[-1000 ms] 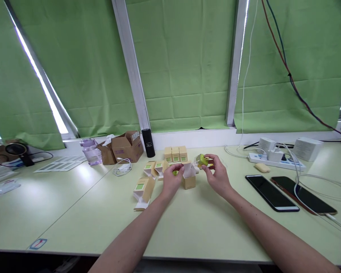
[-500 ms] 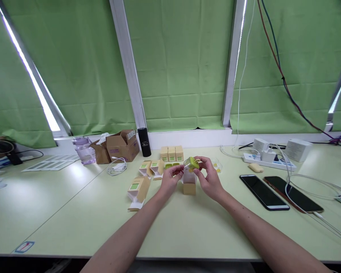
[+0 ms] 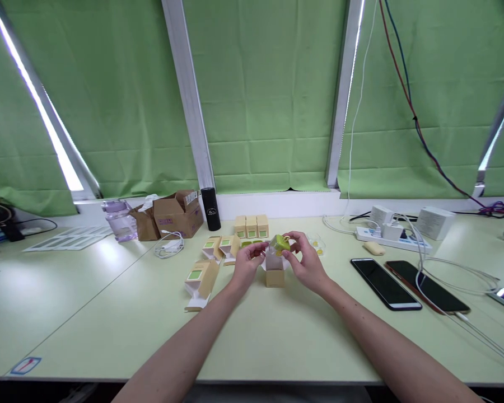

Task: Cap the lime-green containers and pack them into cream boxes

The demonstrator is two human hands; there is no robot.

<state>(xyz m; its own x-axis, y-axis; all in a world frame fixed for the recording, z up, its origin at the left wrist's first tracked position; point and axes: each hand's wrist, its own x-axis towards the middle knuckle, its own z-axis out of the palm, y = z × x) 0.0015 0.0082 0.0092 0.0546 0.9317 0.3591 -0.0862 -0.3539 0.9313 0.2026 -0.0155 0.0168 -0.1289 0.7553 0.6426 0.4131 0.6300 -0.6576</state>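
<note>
My right hand (image 3: 304, 260) pinches a small green item in clear plastic (image 3: 279, 244), with a pale cord loop at its right end. The item is tilted above an open small cardboard box (image 3: 275, 278) with white inner flaps, standing upright on the table. My left hand (image 3: 247, 263) is at the box's left side, its thumb and fingers drawn together near the plastic and a flap; what lies between them is too small to make out. Behind the left hand lies another green piece (image 3: 251, 243), partly hidden. Clear plastic with yellow bits (image 3: 317, 244) lies behind my right hand.
Open small boxes (image 3: 201, 280) lie to the left, and three closed ones (image 3: 251, 226) stand at the back. Further left are a brown carton (image 3: 178, 215), a black cylinder (image 3: 210, 209) and a purple bottle (image 3: 121, 221). Phones (image 3: 385, 284), cables and a power strip (image 3: 392, 239) lie right.
The green item has come down slightly toward the open box, and its tilt has changed. My left fingers have moved a little away from its plastic. The whole view has shifted slightly.
</note>
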